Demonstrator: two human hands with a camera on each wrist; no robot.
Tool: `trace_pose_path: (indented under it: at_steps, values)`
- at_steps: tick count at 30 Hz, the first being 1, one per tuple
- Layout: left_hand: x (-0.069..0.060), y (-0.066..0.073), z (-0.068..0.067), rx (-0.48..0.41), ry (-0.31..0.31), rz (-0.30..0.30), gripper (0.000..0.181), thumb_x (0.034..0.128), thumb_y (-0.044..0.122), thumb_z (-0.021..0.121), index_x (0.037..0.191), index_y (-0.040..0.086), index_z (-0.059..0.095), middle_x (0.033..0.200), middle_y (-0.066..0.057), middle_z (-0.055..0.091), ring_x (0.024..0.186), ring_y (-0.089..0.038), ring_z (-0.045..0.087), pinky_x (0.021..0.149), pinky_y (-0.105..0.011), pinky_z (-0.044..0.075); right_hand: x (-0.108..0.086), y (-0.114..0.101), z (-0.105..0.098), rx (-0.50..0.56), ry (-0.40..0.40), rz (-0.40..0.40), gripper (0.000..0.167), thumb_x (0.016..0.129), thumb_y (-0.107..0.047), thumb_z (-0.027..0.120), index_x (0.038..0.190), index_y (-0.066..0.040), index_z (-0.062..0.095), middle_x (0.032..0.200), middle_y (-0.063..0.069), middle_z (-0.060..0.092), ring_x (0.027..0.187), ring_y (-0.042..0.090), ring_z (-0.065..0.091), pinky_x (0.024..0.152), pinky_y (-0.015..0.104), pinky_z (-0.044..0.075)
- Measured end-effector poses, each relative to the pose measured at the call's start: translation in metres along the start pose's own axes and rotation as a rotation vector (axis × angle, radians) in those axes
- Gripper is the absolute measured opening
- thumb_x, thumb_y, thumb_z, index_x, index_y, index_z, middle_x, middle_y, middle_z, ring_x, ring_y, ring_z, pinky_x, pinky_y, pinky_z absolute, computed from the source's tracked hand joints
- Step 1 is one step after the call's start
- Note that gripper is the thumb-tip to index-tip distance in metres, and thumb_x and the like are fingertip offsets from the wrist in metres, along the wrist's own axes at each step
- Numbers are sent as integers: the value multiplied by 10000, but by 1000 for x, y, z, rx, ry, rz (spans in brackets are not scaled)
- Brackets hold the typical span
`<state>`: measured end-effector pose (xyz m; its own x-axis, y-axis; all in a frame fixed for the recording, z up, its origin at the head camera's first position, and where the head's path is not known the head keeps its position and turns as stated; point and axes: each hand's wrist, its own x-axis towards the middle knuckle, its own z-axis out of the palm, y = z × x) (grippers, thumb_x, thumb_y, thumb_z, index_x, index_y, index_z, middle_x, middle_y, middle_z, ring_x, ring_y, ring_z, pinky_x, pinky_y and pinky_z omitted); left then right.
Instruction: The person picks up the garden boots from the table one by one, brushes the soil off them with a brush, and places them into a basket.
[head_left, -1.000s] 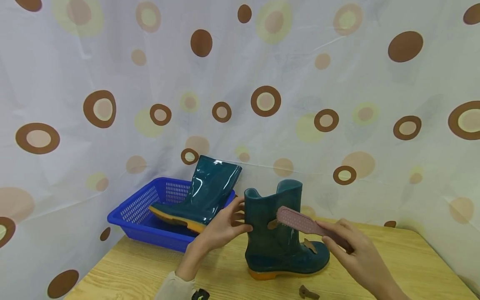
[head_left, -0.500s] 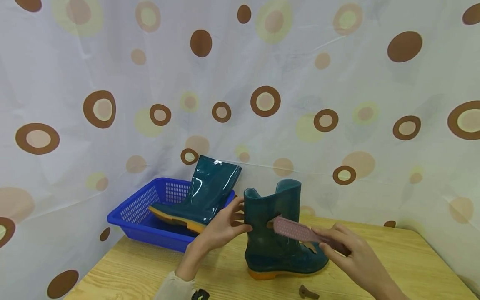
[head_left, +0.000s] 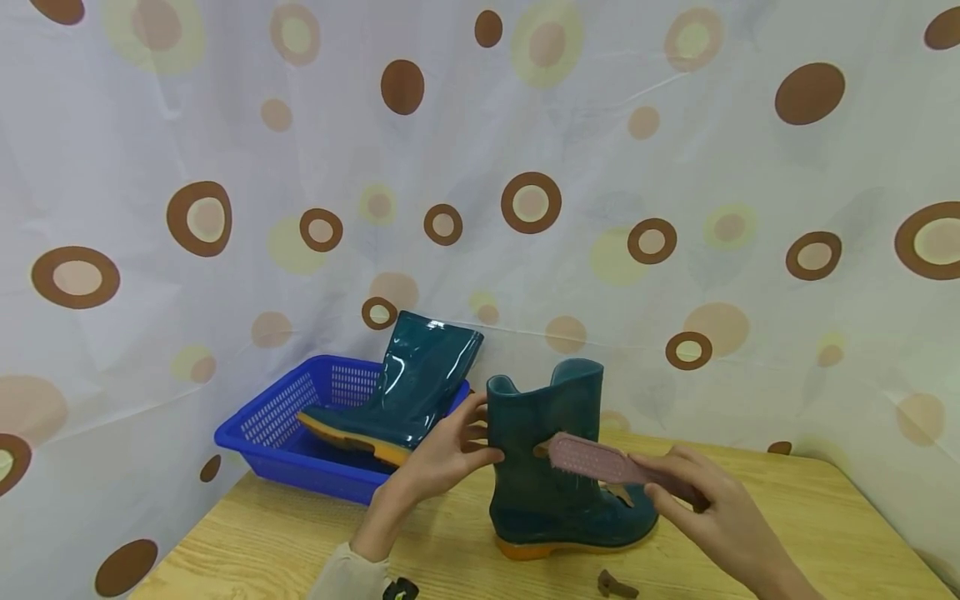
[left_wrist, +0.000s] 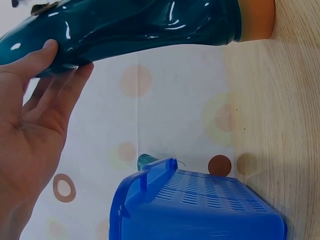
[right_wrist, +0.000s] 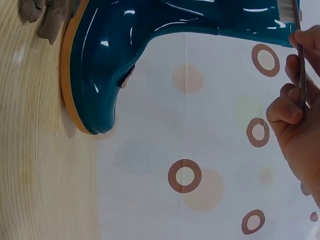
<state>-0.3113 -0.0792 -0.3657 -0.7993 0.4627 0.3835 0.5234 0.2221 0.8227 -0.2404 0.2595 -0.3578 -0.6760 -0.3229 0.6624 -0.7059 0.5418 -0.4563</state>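
Observation:
A dark green rubber boot (head_left: pixel 525 500) with an orange sole stands upright on the wooden table. My left hand (head_left: pixel 446 442) holds the back of its shaft; in the left wrist view the thumb (left_wrist: pixel 42 57) lies on one side and the fingers go behind. My right hand (head_left: pixel 720 512) grips the handle of a pink brush (head_left: pixel 592 458), its head against the shaft beside a brown smear (head_left: pixel 541 450). White bristles (right_wrist: pixel 286 11) face the boot in the right wrist view. Another brown, mud-like lump (head_left: pixel 619 495) sticks to the instep, partly hidden by the brush.
On the left, a blue plastic basket (head_left: pixel 300 475) holds a second green boot (head_left: pixel 408 383), tilted with its toe to the left. Near the table's front edge lies a brown lump (head_left: pixel 617 585). A dotted curtain (head_left: pixel 735 150) hangs behind the table (head_left: pixel 780 508).
The brush has moved down the shaft and slightly left over the last second, now covering more of the brown smear. The boot shifted very slightly left. My left hand stayed in place.

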Motion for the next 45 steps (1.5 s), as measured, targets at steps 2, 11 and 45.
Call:
trace_pose_path:
  at_steps: [2, 11, 45]
  values:
    - [0, 0, 0, -4, -4, -2, 663, 941, 84, 671, 1495, 263, 354, 1387, -110, 552, 1224, -294, 614, 1022, -431, 518, 0, -1, 1, -34, 14, 0, 373, 905, -21, 688, 1238, -189, 690, 858, -119, 506, 652, 29, 444, 509, 210, 366]
    - [0, 0, 1, -3, -5, -1, 664, 940, 71, 669, 1493, 264, 357, 1370, -106, 554, 1219, -293, 616, 1020, -432, 520, 1, 3, 2, -57, -32, 16, 335, 917, -62, 689, 1222, -201, 699, 856, -132, 521, 633, 15, 441, 511, 196, 384]
    - [0, 1, 0, -7, -17, 0, 659, 944, 72, 664, 1495, 242, 344, 1377, -117, 546, 1227, -299, 611, 1031, -437, 512, -1, 9, 4, -137, 21, -17, 367, 899, -43, 703, 1229, -203, 695, 859, -140, 491, 649, -11, 418, 517, 185, 346]
